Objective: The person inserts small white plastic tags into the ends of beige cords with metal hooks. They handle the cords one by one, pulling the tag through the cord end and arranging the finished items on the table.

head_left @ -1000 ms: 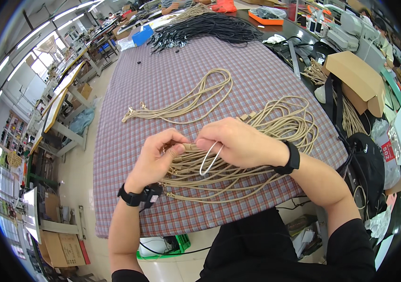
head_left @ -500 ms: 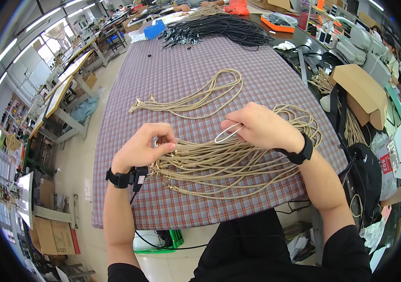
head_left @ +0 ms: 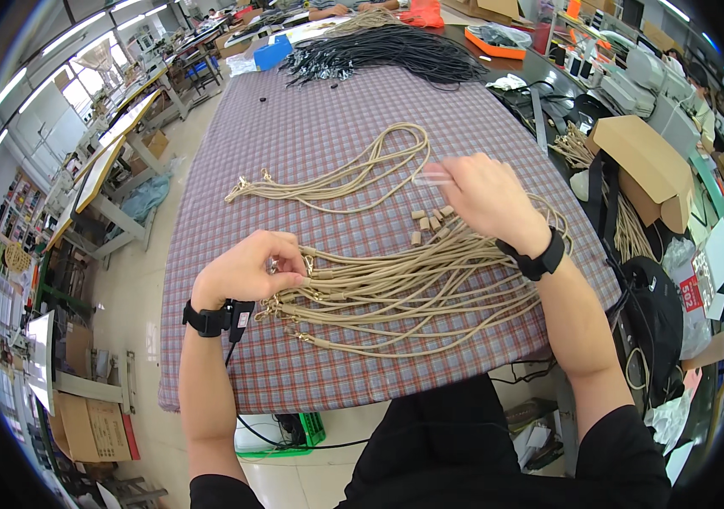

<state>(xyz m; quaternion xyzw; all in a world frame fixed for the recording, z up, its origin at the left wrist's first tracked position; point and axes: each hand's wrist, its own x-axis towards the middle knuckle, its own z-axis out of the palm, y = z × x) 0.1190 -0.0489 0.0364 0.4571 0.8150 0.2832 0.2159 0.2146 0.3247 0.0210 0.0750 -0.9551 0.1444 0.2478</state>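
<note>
Beige cords (head_left: 413,284) lie bundled across the checked cloth (head_left: 252,144), with brass clips (head_left: 303,337) at their left end. The left hand (head_left: 247,270) is half curled over that end, thumb and forefinger close together; I cannot tell whether it grips anything. The right hand (head_left: 488,195), somewhat blurred, is closed with a white loop (head_left: 432,179) between its fingers, near some small beige tubes (head_left: 426,224). Under the table edge, a green crate (head_left: 318,431) holds something white and something black. An orange tray (head_left: 498,50) at the far right contains clear plastic and dark stuff. An open cardboard box (head_left: 634,140) stands right, its inside hidden.
</note>
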